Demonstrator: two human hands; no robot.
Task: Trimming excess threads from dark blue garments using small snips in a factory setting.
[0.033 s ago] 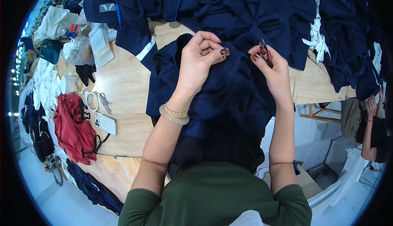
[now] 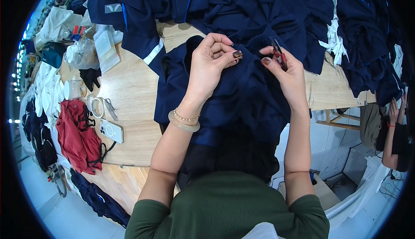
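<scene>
A dark navy garment [image 2: 235,96] lies bunched over the table's near edge and my lap, with a rolled edge near my hands. Above its left part is my left hand [image 2: 214,61], fingers curled and thumb pressed to the fingertips; whatever is pinched there is too small to make out. To the right, my right hand [image 2: 288,72] grips red-handled thread snips [image 2: 280,56], dark blades pointing away from me. The snips are just over the garment's far right part, apart from my left hand.
More navy garments [image 2: 242,5] are heaped across the far side of the wooden table [image 2: 134,96]. A phone [image 2: 111,131], rolls of tape [image 2: 97,107], a red bag [image 2: 78,135] and plastic bags [image 2: 82,53] sit at left. Another person's hand [image 2: 393,111] shows at far right.
The snips in my right hand have tilted slightly, their tips a little farther left. My right thumb has shifted slightly left too. My left hand stays in place.
</scene>
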